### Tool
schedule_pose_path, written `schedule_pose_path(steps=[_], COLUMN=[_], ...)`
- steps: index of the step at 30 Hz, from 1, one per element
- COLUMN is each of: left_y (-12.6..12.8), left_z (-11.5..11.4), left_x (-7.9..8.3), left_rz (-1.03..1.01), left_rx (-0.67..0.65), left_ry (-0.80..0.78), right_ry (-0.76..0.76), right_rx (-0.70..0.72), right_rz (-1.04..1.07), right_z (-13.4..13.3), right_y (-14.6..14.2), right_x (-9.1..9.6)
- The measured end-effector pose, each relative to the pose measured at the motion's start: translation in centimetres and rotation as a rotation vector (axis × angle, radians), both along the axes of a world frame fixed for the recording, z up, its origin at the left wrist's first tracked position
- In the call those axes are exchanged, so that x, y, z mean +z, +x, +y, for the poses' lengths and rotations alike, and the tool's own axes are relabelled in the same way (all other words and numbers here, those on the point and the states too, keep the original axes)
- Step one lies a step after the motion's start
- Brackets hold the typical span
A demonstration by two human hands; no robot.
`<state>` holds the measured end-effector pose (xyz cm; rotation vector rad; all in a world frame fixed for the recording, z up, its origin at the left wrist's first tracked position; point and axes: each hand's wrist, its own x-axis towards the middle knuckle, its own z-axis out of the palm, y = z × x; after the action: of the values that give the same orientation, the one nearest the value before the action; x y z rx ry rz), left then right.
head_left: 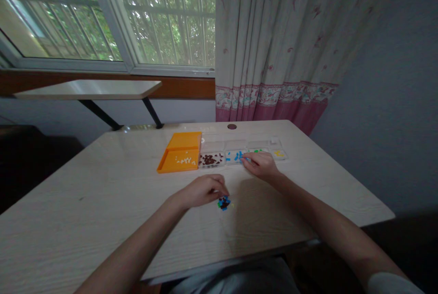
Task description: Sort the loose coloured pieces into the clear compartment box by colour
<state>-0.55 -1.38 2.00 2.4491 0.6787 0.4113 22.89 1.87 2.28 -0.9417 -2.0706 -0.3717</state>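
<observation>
A small heap of mixed coloured beads (224, 203) lies on the wooden table (102, 202) in front of me. My left hand (204, 191) rests just left of the heap, fingers curled in a pinch at its edge. My right hand (260, 165) reaches to the clear divided tray (244, 152), fingertips pinched over the compartment with blue beads (235, 156). Other compartments hold brown beads (211, 160), green beads (257, 150) and yellow beads (278, 153). What either pinch holds is too small to see.
An orange tray with its lid open (180, 152) holds white beads and sits left of the clear tray. A round cable hole (232, 126) is near the table's far edge. A curtain (273, 43) and window (102, 15) stand behind, with a narrow shelf (89, 89) at left.
</observation>
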Motion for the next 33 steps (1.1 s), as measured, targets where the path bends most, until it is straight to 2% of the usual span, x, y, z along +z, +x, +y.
schedule_pose_path(steps=[4, 7, 12, 16, 20, 25, 28, 33], left_y=[-0.1, -0.1, -0.1, 0.0, 0.1, 0.4, 0.5, 0.5], left_z=[0.0, 0.1, 0.2, 0.2, 0.1, -0.1, -0.2, 0.0], left_x=[0.1, 0.0, -0.2, -0.1, -0.1, -0.2, -0.5, -0.5], left_rz=[0.015, 0.003, 0.004, 0.023, 0.049, 0.064, 0.059, -0.040], left_rx=[0.018, 0.037, 0.028, 0.023, 0.043, 0.077, 0.097, 0.256], left_ry=[0.000, 0.003, 0.009, 0.021, 0.045, 0.072, 0.100, 0.156], right_ry=[-0.261, -0.381, -0.455, -0.469, -0.482, -0.486, -0.482, -0.439], right_rx=[-0.141, -0.241, -0.288, -0.289, -0.208, 0.054, 0.149, 0.219], right_rz=[-0.033, -0.048, -0.052, -0.057, -0.132, -0.313, -0.360, -0.315], right_z=[0.9, 1.7, 2.4, 2.0, 1.2, 0.2, -0.4, -1.3], right_y=[0.7, 1.3, 1.8, 1.5, 0.7, -0.6, -1.2, -1.8], right_x=[-0.5, -1.1, -1.6, -1.1, -0.6, -1.1, -1.6, -1.9])
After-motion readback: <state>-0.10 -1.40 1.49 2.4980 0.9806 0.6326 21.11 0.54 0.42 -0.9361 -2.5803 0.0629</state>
